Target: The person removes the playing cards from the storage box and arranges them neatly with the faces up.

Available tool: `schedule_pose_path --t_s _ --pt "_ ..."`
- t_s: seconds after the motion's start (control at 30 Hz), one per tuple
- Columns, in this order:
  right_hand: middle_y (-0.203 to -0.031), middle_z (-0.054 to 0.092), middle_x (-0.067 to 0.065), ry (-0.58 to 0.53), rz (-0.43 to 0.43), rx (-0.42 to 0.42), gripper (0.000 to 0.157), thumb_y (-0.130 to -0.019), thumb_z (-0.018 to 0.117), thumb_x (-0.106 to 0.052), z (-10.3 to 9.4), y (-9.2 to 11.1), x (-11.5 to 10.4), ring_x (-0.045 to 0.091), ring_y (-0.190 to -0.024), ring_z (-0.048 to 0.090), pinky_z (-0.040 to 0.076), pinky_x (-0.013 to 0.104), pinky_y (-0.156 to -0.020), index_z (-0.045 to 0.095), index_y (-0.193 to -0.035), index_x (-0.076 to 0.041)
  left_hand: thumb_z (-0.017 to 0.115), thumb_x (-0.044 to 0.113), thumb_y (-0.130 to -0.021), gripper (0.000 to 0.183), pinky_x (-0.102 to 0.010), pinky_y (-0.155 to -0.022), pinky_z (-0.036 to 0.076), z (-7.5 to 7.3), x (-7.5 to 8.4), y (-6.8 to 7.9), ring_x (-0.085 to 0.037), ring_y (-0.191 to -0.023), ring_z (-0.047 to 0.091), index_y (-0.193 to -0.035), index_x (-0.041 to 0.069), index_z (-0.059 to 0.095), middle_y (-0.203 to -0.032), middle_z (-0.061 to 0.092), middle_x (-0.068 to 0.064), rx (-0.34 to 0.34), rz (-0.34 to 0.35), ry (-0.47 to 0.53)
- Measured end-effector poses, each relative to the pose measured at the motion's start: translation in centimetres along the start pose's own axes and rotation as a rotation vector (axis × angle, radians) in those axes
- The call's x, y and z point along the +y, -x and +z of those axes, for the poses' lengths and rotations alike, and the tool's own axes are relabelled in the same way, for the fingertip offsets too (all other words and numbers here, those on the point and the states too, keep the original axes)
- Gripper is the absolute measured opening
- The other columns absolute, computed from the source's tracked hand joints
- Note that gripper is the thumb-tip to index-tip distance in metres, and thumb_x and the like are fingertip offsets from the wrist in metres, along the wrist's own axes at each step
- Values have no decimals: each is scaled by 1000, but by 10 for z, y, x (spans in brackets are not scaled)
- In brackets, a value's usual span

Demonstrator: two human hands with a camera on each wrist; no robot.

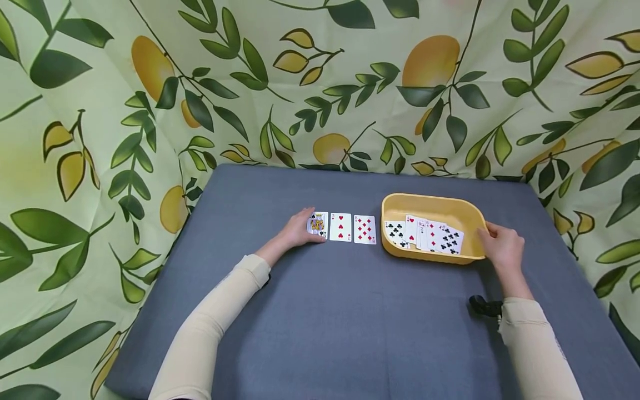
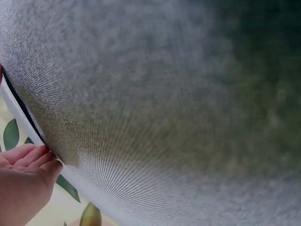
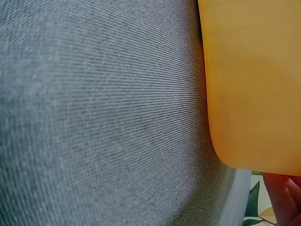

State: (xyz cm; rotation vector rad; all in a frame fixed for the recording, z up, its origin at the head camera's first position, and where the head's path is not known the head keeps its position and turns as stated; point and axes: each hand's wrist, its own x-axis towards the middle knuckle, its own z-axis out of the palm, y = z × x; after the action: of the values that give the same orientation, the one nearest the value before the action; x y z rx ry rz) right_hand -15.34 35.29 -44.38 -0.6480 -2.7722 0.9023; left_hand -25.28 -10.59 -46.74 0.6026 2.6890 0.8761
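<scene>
A black-suited face card (image 1: 318, 224) lies at the left end of a short row on the blue-grey table. My left hand (image 1: 298, 228) holds it, fingertips at its far edge and thumb at its near edge. To its right come a three of hearts (image 1: 341, 227) and a red diamonds card (image 1: 365, 230). A yellow plastic basket (image 1: 434, 201) stands beyond the row's right end, with several overlapping playing cards (image 1: 425, 234) inside. My right hand (image 1: 502, 247) grips the basket's right rim. In the right wrist view, the basket's outer wall (image 3: 254, 89) covers most of that hand.
Blue-grey cloth covers the table (image 1: 320, 322), and its far edge runs behind the cards and basket. A leaf-patterned curtain (image 1: 310, 83) hangs behind and at both sides. A black strap piece (image 1: 485, 306) sticks out from my right wrist.
</scene>
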Motion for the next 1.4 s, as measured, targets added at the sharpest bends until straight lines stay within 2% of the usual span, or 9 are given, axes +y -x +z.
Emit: schedule_pose_path --t_s 0.2,0.4,0.5,0.6,0.67,0.8,1.07,1.27,1.4 --pt "-122 59 30 -4 17 -12 47 -100 47 -26 1 -2 1 40 -105 55 36 12 -54 52 -135 5 82 33 -78 97 -45 -117 22 1 -1 0 -38 -142 26 -148 -8 29 -152 31 -26 -4 1 -21" --pt "-121 60 30 2 12 -8 46 -100 47 -25 1 -3 2 40 -104 55 40 21 -61 52 -135 5 83 32 -78 98 -45 -117 20 0 1 0 -38 -144 23 -149 -7 28 -154 27 -26 -1 10 -5" --pt "-119 60 31 -5 -3 -6 46 -100 47 -24 1 -4 1 42 -105 55 44 33 -74 52 -135 5 84 31 -77 99 -47 -117 20 -2 3 2 -38 -144 22 -149 -7 28 -154 27 -26 19 21 3" --pt "-119 60 31 -11 -2 -6 46 -100 47 -24 1 -4 -1 43 -107 53 44 36 -76 52 -135 5 84 31 -76 98 -45 -117 21 -3 7 3 -36 -143 25 -149 -5 30 -154 29 -24 48 42 14" --pt "-120 59 31 -14 6 -4 45 -100 47 -24 1 -4 -2 43 -109 52 44 35 -76 52 -135 5 84 31 -76 97 -44 -116 22 -4 11 3 -35 -142 27 -149 -4 31 -154 30 -22 66 58 19" --pt "-121 60 30 -12 24 1 46 -100 47 -25 0 -3 -1 41 -108 54 40 25 -67 52 -135 4 84 31 -77 94 -44 -116 25 -3 20 2 -34 -141 30 -149 -2 34 -153 33 -20 90 81 33" --pt "-122 59 29 -11 28 5 46 -101 47 -26 0 -3 1 39 -104 58 38 13 -55 52 -136 4 84 32 -77 88 -46 -114 28 0 36 3 -34 -138 35 -147 2 40 -150 40 -17 137 96 82" --pt "-123 59 29 -13 33 7 47 -101 47 -27 -1 -4 1 39 -103 58 38 11 -52 52 -136 4 84 34 -77 86 -48 -113 29 4 54 0 -31 -137 38 -147 7 42 -148 44 -13 165 127 130" --pt "-122 60 29 -17 32 9 46 -101 47 -26 1 -2 2 40 -107 56 39 15 -58 53 -135 4 84 35 -77 84 -47 -111 31 7 68 -4 -26 -135 41 -146 8 44 -146 48 -11 174 171 173"
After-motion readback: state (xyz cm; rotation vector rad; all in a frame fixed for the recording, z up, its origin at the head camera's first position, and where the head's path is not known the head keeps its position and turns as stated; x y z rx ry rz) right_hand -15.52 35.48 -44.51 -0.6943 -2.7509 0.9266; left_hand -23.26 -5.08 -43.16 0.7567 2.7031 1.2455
